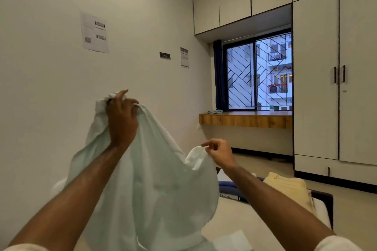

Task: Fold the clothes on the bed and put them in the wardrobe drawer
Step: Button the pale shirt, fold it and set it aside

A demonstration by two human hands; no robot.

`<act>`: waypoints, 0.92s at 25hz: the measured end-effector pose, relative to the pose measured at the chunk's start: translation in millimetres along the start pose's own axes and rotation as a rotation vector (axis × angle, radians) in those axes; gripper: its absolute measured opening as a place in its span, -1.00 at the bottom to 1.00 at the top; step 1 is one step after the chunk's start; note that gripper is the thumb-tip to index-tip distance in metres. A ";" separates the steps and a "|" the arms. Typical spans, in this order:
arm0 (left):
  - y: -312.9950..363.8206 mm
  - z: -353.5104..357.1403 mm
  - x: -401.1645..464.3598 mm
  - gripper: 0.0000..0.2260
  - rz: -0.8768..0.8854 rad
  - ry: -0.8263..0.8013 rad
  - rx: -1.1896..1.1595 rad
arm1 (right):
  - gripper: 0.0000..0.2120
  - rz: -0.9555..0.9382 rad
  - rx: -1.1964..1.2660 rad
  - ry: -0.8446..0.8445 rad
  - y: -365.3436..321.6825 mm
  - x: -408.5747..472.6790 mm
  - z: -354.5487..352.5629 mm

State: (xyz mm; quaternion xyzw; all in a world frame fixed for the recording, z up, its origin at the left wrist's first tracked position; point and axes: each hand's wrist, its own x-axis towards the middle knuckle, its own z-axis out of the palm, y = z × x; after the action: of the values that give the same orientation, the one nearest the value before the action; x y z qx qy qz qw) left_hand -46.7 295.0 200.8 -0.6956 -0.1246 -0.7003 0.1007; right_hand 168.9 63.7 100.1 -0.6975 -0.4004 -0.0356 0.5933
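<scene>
A pale white-green garment [155, 185] hangs in the air in front of me, lifted above the bed [230, 218]. My left hand [122, 118] grips a bunched part of it high up, fingers curled round the cloth. Lower and to the right, my right hand [219, 152] pinches another edge of the same garment between thumb and fingers. On the far end of the bed lie a cream folded cloth [289, 187] and a dark blue garment [228, 186], partly hidden by the raised cloth and my right arm. The wardrobe [336, 108] stands at the right with its bottom drawer [318, 166] closed.
A plain wall with taped papers [94, 33] runs along the left. A barred window [259, 75] sits above a wooden ledge [244, 119] bearing a small blue cloth [215, 111]. Bare floor lies between the bed's end and the wardrobe.
</scene>
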 end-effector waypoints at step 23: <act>-18.8 20.4 -19.6 -0.59 0.078 -0.255 0.261 | -0.86 0.069 0.186 0.673 -127.7 55.1 -141.9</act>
State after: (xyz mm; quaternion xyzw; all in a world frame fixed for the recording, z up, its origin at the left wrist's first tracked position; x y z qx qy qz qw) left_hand -32.9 318.6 180.6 -0.7641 -0.1993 -0.5799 0.2005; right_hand 189.9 -32.4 272.7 -0.6027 -0.1598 -0.2067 0.7540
